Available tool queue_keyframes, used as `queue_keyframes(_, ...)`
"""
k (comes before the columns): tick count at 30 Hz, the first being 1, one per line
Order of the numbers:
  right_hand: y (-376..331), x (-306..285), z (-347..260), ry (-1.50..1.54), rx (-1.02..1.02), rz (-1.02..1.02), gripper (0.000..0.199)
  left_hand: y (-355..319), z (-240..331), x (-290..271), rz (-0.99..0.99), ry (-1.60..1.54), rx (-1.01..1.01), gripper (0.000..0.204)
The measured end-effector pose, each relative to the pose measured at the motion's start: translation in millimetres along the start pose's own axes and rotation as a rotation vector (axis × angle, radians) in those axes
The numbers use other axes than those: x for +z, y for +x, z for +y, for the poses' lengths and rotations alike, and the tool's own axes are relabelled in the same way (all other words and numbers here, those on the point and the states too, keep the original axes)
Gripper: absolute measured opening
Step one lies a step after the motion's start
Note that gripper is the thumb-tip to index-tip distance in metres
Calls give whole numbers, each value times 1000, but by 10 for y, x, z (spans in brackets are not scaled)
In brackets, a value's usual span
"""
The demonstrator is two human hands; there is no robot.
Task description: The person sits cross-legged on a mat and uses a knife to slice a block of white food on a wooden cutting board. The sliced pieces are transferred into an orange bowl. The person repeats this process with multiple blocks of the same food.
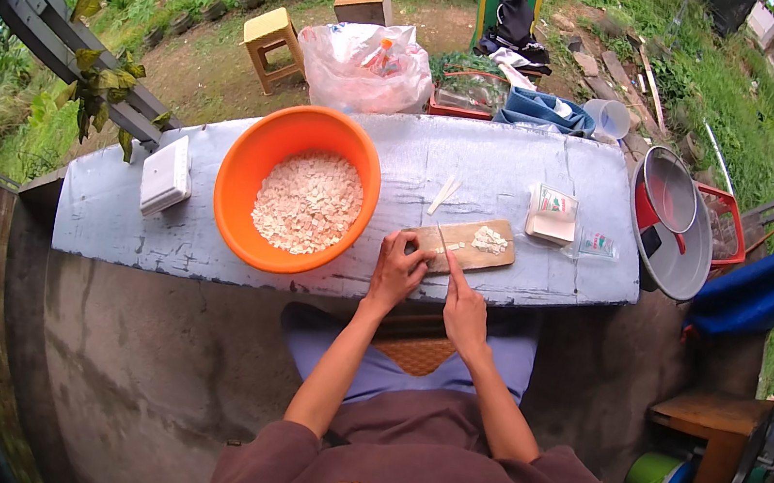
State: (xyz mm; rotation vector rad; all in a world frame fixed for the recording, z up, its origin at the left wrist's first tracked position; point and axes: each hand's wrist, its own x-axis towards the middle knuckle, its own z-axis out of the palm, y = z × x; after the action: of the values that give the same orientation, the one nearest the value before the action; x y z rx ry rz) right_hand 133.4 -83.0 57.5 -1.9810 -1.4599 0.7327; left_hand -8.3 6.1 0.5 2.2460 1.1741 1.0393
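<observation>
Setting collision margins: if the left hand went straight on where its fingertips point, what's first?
Likely the knife blade, just right of the left hand; depth over the wooden cutting board leaves the exact gap unclear.

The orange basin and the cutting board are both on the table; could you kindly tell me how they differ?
The basin is round, deep and orange; the board is flat, oblong and brown. The basin is much larger than the board. The basin holds a large heap, the board a small pile. Both bear pale pieces.
</observation>
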Motion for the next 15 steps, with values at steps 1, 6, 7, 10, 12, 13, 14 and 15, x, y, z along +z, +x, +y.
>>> queue_keyframes(1,-17,-21,-14,26,-7,3,50,0,4,2,12,16,4,22)
queue_keyframes(6,-58,116,79,-44,28,-35,49,-48,37,-13,21,-46,-115,21)
queue_keyframes(7,-61,118,54,-54,33,-35,49,-53,40,-23,26,-40,-105,21)
queue_keyframes(10,-19,-19,-62,-9,3,-54,50,-60,33,-38,50,-8,-52,22)
queue_keyframes(12,-32,32,-11,-27,-26,-42,51,-97,27,-35,72,34,8,22)
queue_keyframes(13,-47,62,26,-37,-39,-35,51,-107,26,-24,84,22,-8,21)
queue_keyframes(14,-64,87,66,-62,-25,-56,51,-112,25,-10,96,9,-24,21)
queue_keyframes(15,-49,100,73,-86,-17,-72,51,-82,26,-14,111,-1,-35,20)
